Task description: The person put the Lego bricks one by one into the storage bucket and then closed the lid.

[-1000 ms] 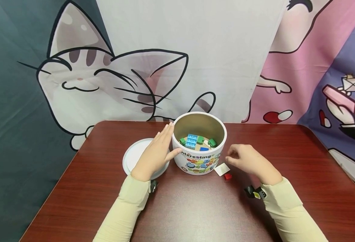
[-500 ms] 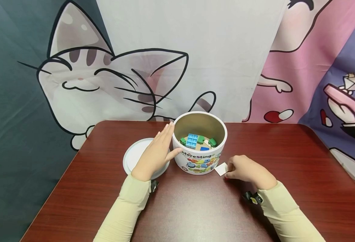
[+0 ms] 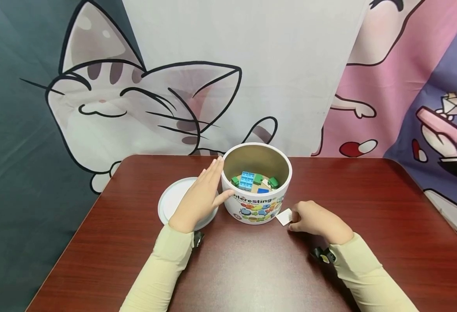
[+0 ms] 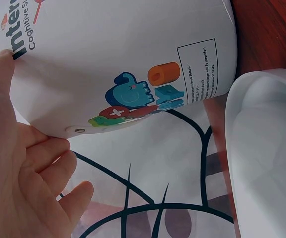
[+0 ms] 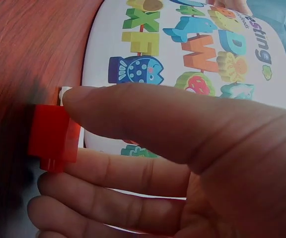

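A white bucket (image 3: 253, 216) with printed letters and animals stands on the table, several toy bricks inside. My left hand (image 3: 199, 199) rests against its left side, fingers straight, thumb across the front. The left wrist view shows that hand's thumb and fingers (image 4: 58, 148) at the bucket's wall. To the bucket's right, my right hand (image 3: 318, 219) is low at the tabletop, pinching a small red toy brick (image 5: 51, 131) between thumb and index finger. The head view has this brick hidden behind the fingers. A flat white square piece (image 3: 284, 217) lies between the bucket and the right hand.
A round white lid (image 3: 170, 203) lies left of the bucket, partly under the left forearm and hand. Inside the bucket are a light blue brick (image 3: 246, 181) and green pieces (image 3: 273, 182). Behind the table (image 3: 368, 195) hangs a cartoon cat curtain (image 3: 107, 125).
My right hand has come down and slightly nearer onto the red brick, which showed on the table a second ago and is now covered in the head view. The left hand stays put.
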The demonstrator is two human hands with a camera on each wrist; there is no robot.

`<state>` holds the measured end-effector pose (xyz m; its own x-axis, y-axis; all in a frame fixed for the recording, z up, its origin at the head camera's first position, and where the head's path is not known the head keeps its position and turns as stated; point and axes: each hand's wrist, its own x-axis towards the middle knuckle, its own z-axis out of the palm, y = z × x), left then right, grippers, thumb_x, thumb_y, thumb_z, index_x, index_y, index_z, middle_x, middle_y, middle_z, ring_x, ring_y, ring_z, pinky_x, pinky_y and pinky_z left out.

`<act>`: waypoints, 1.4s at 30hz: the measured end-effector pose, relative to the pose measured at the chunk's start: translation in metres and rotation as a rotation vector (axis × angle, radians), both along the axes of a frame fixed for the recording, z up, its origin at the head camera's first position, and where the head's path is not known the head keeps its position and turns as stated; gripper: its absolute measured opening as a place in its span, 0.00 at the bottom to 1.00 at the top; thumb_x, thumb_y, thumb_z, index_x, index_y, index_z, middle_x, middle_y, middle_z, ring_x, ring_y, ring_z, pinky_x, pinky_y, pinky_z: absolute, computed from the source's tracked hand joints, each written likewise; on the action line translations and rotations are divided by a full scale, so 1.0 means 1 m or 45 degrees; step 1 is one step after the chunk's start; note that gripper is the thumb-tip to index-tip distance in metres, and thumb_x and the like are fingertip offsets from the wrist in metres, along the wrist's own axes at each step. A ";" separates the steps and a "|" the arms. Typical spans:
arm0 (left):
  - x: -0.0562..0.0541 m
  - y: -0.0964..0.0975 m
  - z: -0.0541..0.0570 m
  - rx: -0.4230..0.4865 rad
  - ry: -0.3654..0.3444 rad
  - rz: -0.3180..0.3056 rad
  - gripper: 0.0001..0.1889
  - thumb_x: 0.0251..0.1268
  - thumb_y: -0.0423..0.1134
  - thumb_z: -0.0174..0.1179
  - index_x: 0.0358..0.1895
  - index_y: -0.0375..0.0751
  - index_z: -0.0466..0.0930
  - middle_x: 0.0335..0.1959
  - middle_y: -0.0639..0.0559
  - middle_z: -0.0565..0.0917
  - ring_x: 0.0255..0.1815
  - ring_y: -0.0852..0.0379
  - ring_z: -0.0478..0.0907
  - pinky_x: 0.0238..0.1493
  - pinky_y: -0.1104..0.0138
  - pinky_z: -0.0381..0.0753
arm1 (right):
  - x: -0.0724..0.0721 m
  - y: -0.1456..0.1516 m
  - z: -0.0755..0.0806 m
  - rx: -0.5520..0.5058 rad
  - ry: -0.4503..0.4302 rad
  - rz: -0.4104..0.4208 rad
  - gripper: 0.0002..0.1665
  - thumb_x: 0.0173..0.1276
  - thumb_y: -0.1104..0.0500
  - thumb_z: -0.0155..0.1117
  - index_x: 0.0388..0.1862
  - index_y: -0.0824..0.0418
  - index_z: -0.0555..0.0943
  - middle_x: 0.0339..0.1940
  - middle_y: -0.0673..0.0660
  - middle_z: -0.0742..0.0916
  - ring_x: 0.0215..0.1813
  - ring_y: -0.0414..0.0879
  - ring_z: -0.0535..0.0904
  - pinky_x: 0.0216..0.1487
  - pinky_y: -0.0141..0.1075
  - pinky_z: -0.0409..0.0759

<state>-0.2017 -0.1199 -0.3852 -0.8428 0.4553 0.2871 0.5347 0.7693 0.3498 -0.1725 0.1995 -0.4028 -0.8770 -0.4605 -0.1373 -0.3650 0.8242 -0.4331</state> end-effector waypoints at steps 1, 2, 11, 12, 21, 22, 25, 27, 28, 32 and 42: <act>0.000 0.000 0.000 0.000 -0.002 0.000 0.46 0.75 0.59 0.55 0.81 0.33 0.45 0.82 0.41 0.50 0.83 0.49 0.45 0.81 0.53 0.49 | 0.000 0.000 0.000 0.000 0.007 0.005 0.16 0.55 0.62 0.79 0.19 0.55 0.78 0.17 0.44 0.74 0.22 0.38 0.68 0.23 0.31 0.68; 0.000 0.000 0.000 0.001 -0.006 0.001 0.46 0.75 0.59 0.55 0.82 0.33 0.45 0.83 0.42 0.50 0.83 0.49 0.45 0.81 0.53 0.49 | 0.000 0.000 0.000 0.000 0.014 0.010 0.16 0.54 0.62 0.79 0.18 0.55 0.78 0.17 0.44 0.74 0.22 0.38 0.68 0.23 0.31 0.68; 0.000 0.000 0.001 -0.012 0.009 0.002 0.46 0.75 0.60 0.55 0.81 0.34 0.46 0.82 0.42 0.50 0.83 0.48 0.47 0.80 0.52 0.50 | -0.001 0.002 0.002 -0.009 0.067 0.022 0.14 0.52 0.65 0.76 0.18 0.55 0.78 0.16 0.44 0.75 0.22 0.38 0.68 0.23 0.32 0.68; 0.000 0.000 0.001 -0.017 0.015 0.004 0.46 0.75 0.60 0.55 0.81 0.34 0.46 0.82 0.42 0.50 0.83 0.48 0.47 0.80 0.52 0.50 | -0.001 0.002 0.002 -0.015 0.079 0.025 0.14 0.52 0.65 0.76 0.18 0.55 0.78 0.16 0.44 0.75 0.22 0.38 0.68 0.23 0.32 0.69; -0.001 -0.001 0.000 -0.057 0.054 0.016 0.47 0.74 0.61 0.55 0.81 0.34 0.46 0.82 0.42 0.51 0.83 0.48 0.47 0.80 0.51 0.50 | -0.006 0.006 0.003 -0.087 0.181 -0.007 0.08 0.55 0.65 0.74 0.24 0.59 0.81 0.18 0.45 0.78 0.23 0.38 0.70 0.25 0.32 0.73; -0.001 -0.001 0.000 -0.058 0.049 0.017 0.47 0.74 0.61 0.55 0.82 0.34 0.46 0.82 0.42 0.51 0.83 0.48 0.47 0.80 0.51 0.49 | -0.006 0.006 0.004 -0.096 0.189 -0.012 0.08 0.55 0.65 0.75 0.24 0.60 0.81 0.18 0.45 0.79 0.23 0.38 0.71 0.25 0.33 0.73; -0.001 -0.001 -0.001 -0.057 0.038 0.016 0.46 0.75 0.61 0.54 0.82 0.34 0.46 0.83 0.43 0.50 0.83 0.49 0.46 0.81 0.52 0.48 | -0.007 0.006 0.006 -0.113 0.225 -0.031 0.07 0.55 0.65 0.75 0.26 0.61 0.82 0.19 0.46 0.79 0.24 0.39 0.71 0.25 0.33 0.73; -0.001 0.000 0.000 -0.055 0.030 0.015 0.46 0.75 0.60 0.54 0.82 0.35 0.45 0.83 0.43 0.50 0.83 0.50 0.45 0.81 0.53 0.48 | -0.007 0.006 0.008 -0.126 0.262 -0.038 0.07 0.54 0.66 0.74 0.26 0.61 0.82 0.20 0.48 0.80 0.25 0.40 0.72 0.27 0.35 0.74; 0.000 0.000 0.000 -0.053 0.029 0.014 0.46 0.75 0.60 0.54 0.82 0.34 0.45 0.83 0.43 0.50 0.83 0.50 0.45 0.81 0.53 0.48 | -0.007 0.006 0.009 -0.132 0.282 -0.041 0.06 0.54 0.66 0.74 0.27 0.61 0.83 0.21 0.48 0.81 0.26 0.41 0.73 0.27 0.35 0.75; 0.000 0.000 0.000 -0.042 0.025 0.010 0.46 0.75 0.60 0.55 0.82 0.34 0.45 0.83 0.42 0.50 0.83 0.49 0.46 0.81 0.53 0.48 | -0.007 0.007 0.012 -0.177 0.367 -0.056 0.06 0.53 0.68 0.72 0.29 0.62 0.83 0.24 0.51 0.82 0.29 0.46 0.77 0.31 0.39 0.79; 0.000 -0.001 -0.001 -0.029 0.026 0.006 0.46 0.75 0.60 0.55 0.82 0.34 0.45 0.83 0.42 0.50 0.83 0.49 0.46 0.81 0.52 0.49 | -0.004 0.008 0.022 -0.300 0.563 -0.193 0.09 0.56 0.72 0.71 0.37 0.66 0.85 0.33 0.56 0.84 0.36 0.51 0.83 0.40 0.47 0.85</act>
